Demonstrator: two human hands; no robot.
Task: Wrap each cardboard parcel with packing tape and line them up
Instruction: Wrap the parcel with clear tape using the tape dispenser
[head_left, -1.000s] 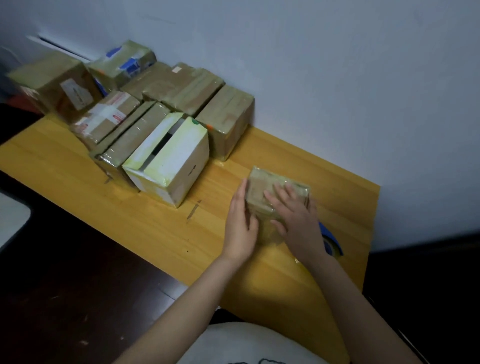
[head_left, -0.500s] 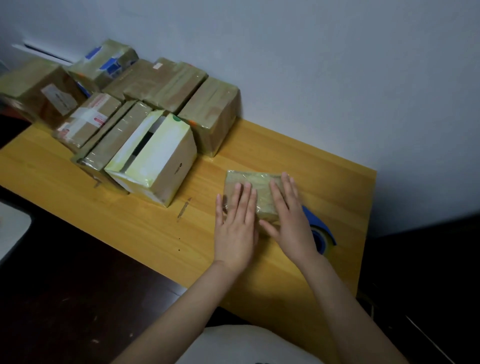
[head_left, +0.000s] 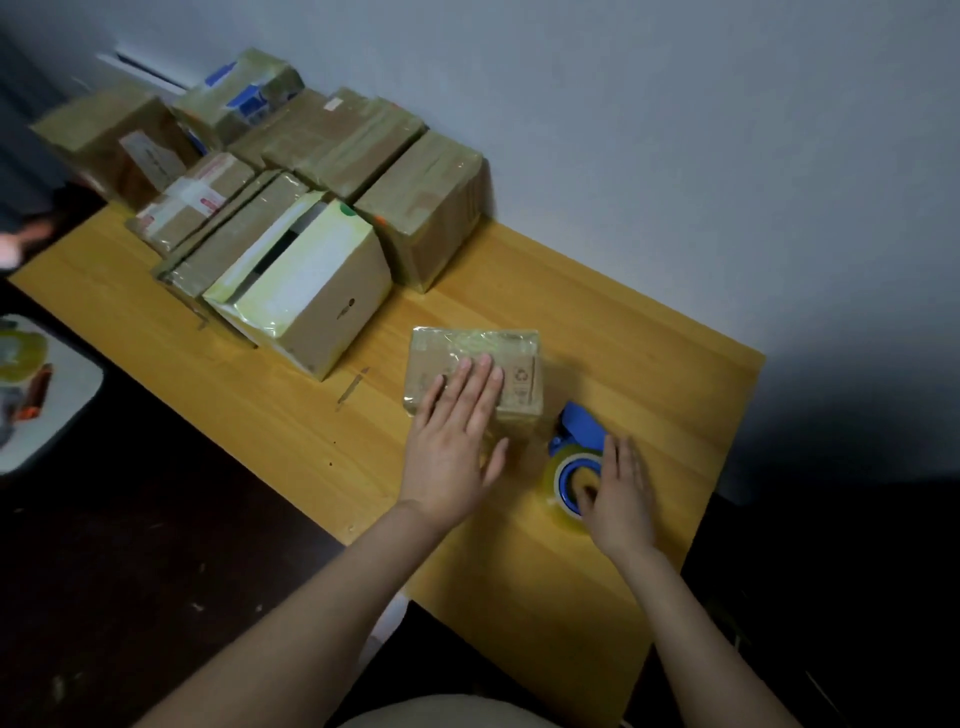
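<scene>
Wooden table by the grey wall holds taped parcels lined up beyond our fingertips. Nearer, the small parcel lies with its long axis left-right under our left hand, fingers straight and pressing its top. Just right of it, our right hand lies on the tape dispenser, fingers nearly straight; we cannot tell whether it grips.

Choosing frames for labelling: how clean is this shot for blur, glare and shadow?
Head view: left edge smeared, small parcel under the left hand fairly sharp. Head view: mild sheen on its tape film. Head view: right hand at the tape dispenser slightly soft; floor beyond the table lost in shadow.
</scene>
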